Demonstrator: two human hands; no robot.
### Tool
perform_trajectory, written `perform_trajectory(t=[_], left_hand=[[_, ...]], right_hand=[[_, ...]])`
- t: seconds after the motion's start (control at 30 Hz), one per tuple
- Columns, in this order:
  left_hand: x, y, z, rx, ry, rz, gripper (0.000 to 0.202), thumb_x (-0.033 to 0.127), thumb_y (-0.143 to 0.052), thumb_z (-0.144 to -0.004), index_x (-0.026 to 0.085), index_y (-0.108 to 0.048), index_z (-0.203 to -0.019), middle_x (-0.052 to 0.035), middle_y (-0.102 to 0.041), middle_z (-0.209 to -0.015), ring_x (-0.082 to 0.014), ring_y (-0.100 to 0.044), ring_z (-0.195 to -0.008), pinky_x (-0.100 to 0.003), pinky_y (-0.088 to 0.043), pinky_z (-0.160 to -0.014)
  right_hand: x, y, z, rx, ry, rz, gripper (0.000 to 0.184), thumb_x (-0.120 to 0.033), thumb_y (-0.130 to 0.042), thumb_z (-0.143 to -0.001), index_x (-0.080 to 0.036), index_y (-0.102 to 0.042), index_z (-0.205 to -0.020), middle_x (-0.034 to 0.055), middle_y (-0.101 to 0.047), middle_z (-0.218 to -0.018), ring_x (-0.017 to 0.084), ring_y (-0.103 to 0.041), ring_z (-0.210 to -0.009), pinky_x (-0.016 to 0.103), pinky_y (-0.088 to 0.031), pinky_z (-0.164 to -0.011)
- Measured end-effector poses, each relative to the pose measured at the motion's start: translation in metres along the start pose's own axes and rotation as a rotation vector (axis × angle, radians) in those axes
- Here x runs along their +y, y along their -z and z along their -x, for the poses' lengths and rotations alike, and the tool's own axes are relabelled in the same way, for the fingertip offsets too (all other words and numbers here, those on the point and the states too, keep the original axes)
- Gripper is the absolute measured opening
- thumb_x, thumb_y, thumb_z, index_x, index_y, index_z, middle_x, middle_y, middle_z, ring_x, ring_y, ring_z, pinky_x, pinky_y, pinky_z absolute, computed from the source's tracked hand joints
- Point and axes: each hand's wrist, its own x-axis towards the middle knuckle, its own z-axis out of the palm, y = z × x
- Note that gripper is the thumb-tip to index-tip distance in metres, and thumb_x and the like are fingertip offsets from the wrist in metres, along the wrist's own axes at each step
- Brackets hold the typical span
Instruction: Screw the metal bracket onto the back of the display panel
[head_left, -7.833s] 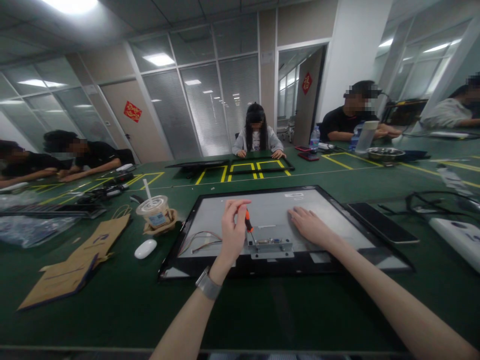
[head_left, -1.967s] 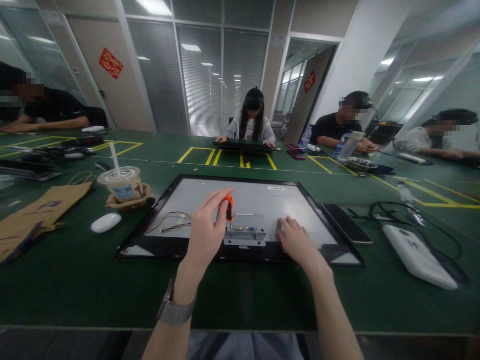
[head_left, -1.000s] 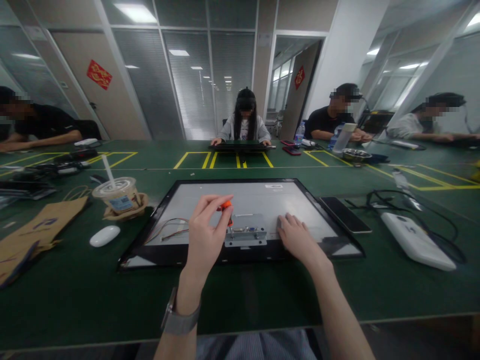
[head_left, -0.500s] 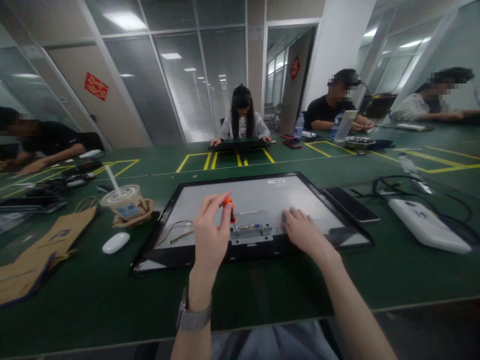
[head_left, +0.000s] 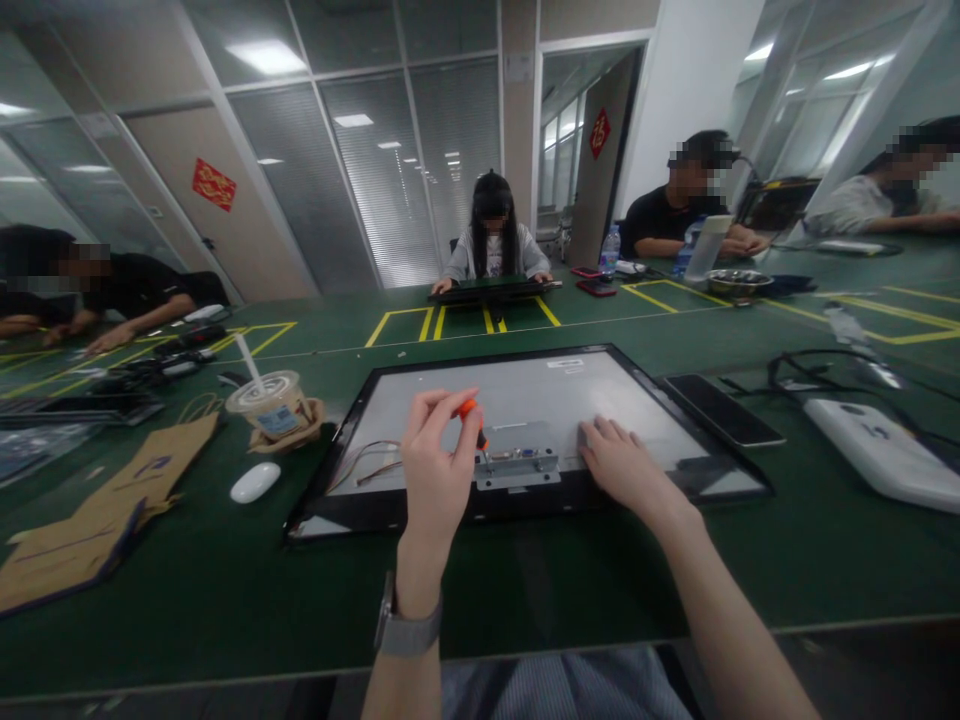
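A flat display panel (head_left: pixel 517 390) with a black frame lies on the green table, its grey metal back facing up. My left hand (head_left: pixel 439 450) grips an orange-and-black screwdriver (head_left: pixel 470 409) by its handle. The screwdriver's tip points down at the left end of a metal bracket (head_left: pixel 517 470) with blue and white connector ports. Resting flat on the panel to the right of the bracket is my right hand (head_left: pixel 619 460), fingers spread and holding nothing. Thin wires (head_left: pixel 375 460) lie on the panel left of my left hand.
Left of the panel are an iced drink cup (head_left: pixel 271 405), a white mouse (head_left: pixel 255 482) and a brown paper bag (head_left: pixel 127 500). A black phone (head_left: pixel 724 408), a white device (head_left: pixel 885 450) and black cables lie to the right. Several people sit around the table.
The whole view has shifted slightly, so everything appears further right. My left hand stays on the screwdriver at the bracket with a small change of finger pose; the right hand remains on the panel.
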Motion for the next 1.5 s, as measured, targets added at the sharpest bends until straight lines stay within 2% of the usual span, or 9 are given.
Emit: perform_trajectory(t=[0.23, 0.47, 0.67, 0.87, 1.03, 1.33, 1.5], left_hand=[[-0.0012, -0.0003, 0.0002, 0.030, -0.005, -0.022, 0.017, 0.021, -0.056, -0.092, 0.020, -0.069, -0.102, -0.0038, -0.055, -0.095, -0.0132, -0.060, -0.079, -0.029, -0.054, -0.074], [-0.0042, -0.0005, 0.0001, -0.008, -0.008, -0.013, 0.024, 0.018, -0.048, -0.095, 0.018, -0.066, -0.111, -0.0063, -0.064, -0.105, -0.0170, -0.062, -0.096, -0.031, -0.053, -0.084], [-0.0023, 0.0001, 0.0003, -0.008, 0.003, 0.019, 0.017, 0.023, -0.059, -0.091, 0.019, -0.069, -0.103, -0.0053, -0.061, -0.102, -0.0160, -0.063, -0.089, -0.030, -0.056, -0.079], [-0.0025, 0.0000, 0.0004, -0.072, 0.024, 0.070, 0.025, 0.019, -0.047, -0.097, 0.020, -0.065, -0.113, -0.0068, -0.064, -0.111, -0.0174, -0.062, -0.103, -0.032, -0.055, -0.086], [-0.0023, 0.0004, -0.0001, -0.042, 0.055, 0.059, 0.018, 0.024, -0.057, -0.092, 0.020, -0.069, -0.105, -0.0050, -0.063, -0.102, -0.0161, -0.064, -0.090, -0.031, -0.056, -0.080], [-0.0052, -0.0019, 0.0009, -0.122, 0.102, 0.127, 0.029, 0.022, -0.046, -0.097, 0.020, -0.062, -0.121, -0.0080, -0.065, -0.114, -0.0183, -0.062, -0.104, -0.033, -0.054, -0.087], [-0.0043, -0.0025, 0.0009, -0.090, 0.081, 0.112, 0.018, 0.020, -0.060, -0.089, 0.022, -0.069, -0.105, -0.0036, -0.059, -0.096, -0.0144, -0.061, -0.085, -0.030, -0.056, -0.078]], right_hand=[[-0.0012, 0.0038, 0.0006, -0.026, -0.015, -0.002, 0.047, -0.022, -0.030, -0.099, -0.009, -0.043, -0.143, 0.0218, -0.039, -0.151, 0.035, -0.036, -0.139, 0.052, -0.035, -0.108], [-0.0016, 0.0031, 0.0006, -0.028, -0.018, 0.010, 0.047, -0.022, -0.031, -0.100, -0.008, -0.043, -0.143, 0.0216, -0.040, -0.151, 0.035, -0.036, -0.139, 0.050, -0.033, -0.109], [-0.0019, 0.0056, 0.0015, -0.042, -0.025, 0.001, 0.048, -0.022, -0.029, -0.100, -0.009, -0.041, -0.144, 0.0212, -0.038, -0.152, 0.035, -0.034, -0.141, 0.052, -0.033, -0.109], [-0.0018, 0.0050, 0.0012, -0.031, -0.024, 0.001, 0.048, -0.023, -0.029, -0.100, -0.009, -0.042, -0.144, 0.0212, -0.039, -0.152, 0.035, -0.035, -0.140, 0.052, -0.033, -0.109], [-0.0007, 0.0049, 0.0007, -0.036, -0.017, 0.004, 0.048, -0.023, -0.029, -0.100, -0.009, -0.042, -0.144, 0.0213, -0.038, -0.152, 0.034, -0.034, -0.140, 0.051, -0.033, -0.109], [-0.0029, 0.0061, 0.0014, -0.038, -0.031, 0.016, 0.048, -0.023, -0.029, -0.100, -0.008, -0.041, -0.144, 0.0213, -0.039, -0.152, 0.035, -0.035, -0.140, 0.051, -0.033, -0.109], [-0.0027, 0.0057, 0.0016, -0.023, -0.014, 0.019, 0.046, -0.022, -0.029, -0.100, -0.008, -0.045, -0.140, 0.0218, -0.042, -0.149, 0.035, -0.038, -0.137, 0.051, -0.034, -0.108]])
